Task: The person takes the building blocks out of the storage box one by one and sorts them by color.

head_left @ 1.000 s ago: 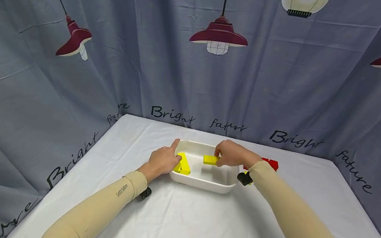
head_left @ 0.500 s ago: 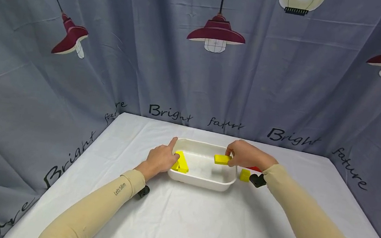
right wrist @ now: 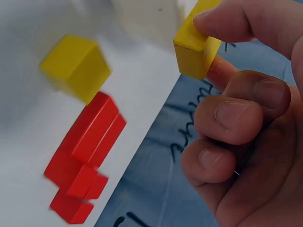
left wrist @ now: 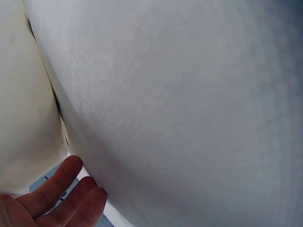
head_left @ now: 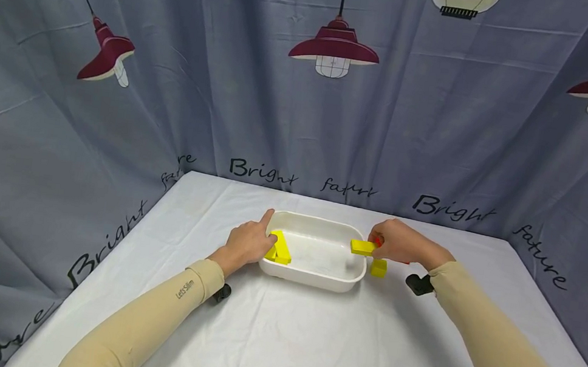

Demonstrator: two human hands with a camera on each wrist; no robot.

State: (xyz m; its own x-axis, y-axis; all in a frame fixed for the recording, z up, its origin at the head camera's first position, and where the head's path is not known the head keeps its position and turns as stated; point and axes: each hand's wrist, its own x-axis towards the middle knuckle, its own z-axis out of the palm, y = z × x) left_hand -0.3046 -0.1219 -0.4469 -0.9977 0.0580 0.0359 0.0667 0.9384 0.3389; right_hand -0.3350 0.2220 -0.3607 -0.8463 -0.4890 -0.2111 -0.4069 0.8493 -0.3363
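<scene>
container: one white rectangular tray (head_left: 310,278) with rounded corners, upright on the white-covered table (head_left: 308,338). contents: at least two yellow blocks (head_left: 283,248) at the left end, one a long bar lying slantwise, another partly covered by the thumb; the middle and right of the floor show bare. left hand (head_left: 246,244): at the tray's left end, index finger straight along the rim, thumb reaching over to the inner side, remaining fingers loosely extended outside; how firmly it bears on the wall cannot be told. right hand (head_left: 402,241): pinching a yellow rectangular block (head_left: 362,248) between thumb and index finger, other fingers curled in. this block overlaps the tray's right rim in the head view; its clearance cannot be read. outside the tray: a yellow cube (head_left: 379,268) just beside its right end, and red blocks (right wrist: 92,137) near the cube.
</scene>
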